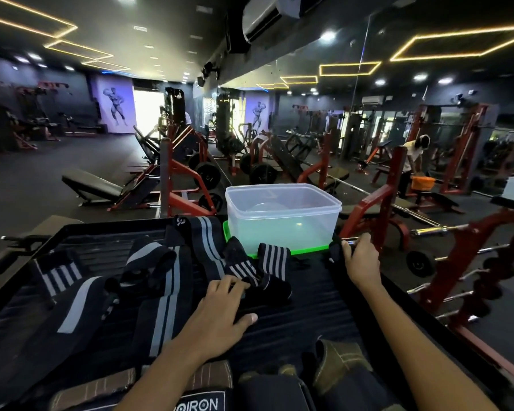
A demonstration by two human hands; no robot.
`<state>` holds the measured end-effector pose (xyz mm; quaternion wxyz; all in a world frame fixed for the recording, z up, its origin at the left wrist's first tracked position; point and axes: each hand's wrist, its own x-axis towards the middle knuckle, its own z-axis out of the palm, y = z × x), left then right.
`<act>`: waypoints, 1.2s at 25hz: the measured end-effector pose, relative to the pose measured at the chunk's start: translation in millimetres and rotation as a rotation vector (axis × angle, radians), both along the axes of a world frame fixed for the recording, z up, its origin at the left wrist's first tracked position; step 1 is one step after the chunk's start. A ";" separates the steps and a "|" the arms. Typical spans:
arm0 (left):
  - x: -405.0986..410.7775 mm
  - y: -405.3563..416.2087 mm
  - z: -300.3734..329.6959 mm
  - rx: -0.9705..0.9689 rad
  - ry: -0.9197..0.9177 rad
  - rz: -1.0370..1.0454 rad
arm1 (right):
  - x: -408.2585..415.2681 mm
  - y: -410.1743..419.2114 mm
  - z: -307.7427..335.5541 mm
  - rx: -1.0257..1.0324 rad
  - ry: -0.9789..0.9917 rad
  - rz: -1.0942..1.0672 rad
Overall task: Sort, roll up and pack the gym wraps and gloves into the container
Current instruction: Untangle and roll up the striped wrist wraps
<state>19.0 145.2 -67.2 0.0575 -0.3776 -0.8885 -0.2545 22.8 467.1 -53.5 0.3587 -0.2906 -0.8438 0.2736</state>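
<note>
A clear plastic container (282,215) stands empty on its green lid (297,251) at the far side of a black ribbed platform (303,310). Black wraps with grey stripes (161,280) lie tangled across the platform's left and middle. My left hand (220,310) rests flat on the wraps, its fingers reaching a striped wrap end (244,269). My right hand (361,259) grips a small black item (336,252) at the platform's right edge, near the container. A black and tan glove (336,366) lies at the near edge between my forearms.
Brown striped wraps (107,384) and a black piece with white lettering (202,403) lie at the near edge. Red and black gym machines, benches and barbells surround the platform. A mirror wall on the right reflects a person bending over an orange tub (423,183).
</note>
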 end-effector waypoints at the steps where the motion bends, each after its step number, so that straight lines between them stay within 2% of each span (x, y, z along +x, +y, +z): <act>1: 0.2 0.6 0.0 -0.004 0.000 0.000 | -1.9 1.5 -2.3 0.066 -0.043 -0.003; 5: 2.3 -0.1 0.0 -0.020 0.008 0.002 | 0.0 5.4 -9.8 0.278 -0.196 -0.035; 8: 2.6 -1.3 -0.9 -0.015 0.012 0.009 | 4.8 7.3 -8.0 0.299 -0.160 -0.052; 13: 3.4 -1.4 7.5 0.010 0.044 0.044 | 8.0 10.9 12.3 0.225 -0.099 0.042; 15: 1.5 -2.9 14.5 0.112 0.052 0.083 | 9.4 -3.2 33.2 0.195 -0.153 0.203; 17: -1.7 -6.8 24.7 0.278 0.034 0.133 | 13.2 -38.5 58.7 0.193 -0.287 0.456; 19: -5.3 -15.4 34.4 0.404 0.008 0.180 | 18.6 -87.9 78.0 0.275 -0.360 0.696; 21: -10.4 -28.2 39.2 0.439 0.005 0.233 | 21.3 -138.7 85.8 0.381 -0.381 0.852; 23: -17.0 -42.8 43.0 0.378 0.039 0.337 | 18.4 -179.0 84.3 0.443 -0.377 0.949; 26: -33.6 -73.4 50.7 0.015 0.129 0.642 | 7.9 -217.0 74.2 0.397 -0.366 1.045; 28: -41.7 -97.6 52.5 -0.218 0.029 0.836 | 0.7 -231.3 61.0 0.380 -0.363 1.063; 30: -46.9 -114.4 50.6 -0.276 -0.143 0.951 | -3.6 -238.7 45.3 0.349 -0.364 1.071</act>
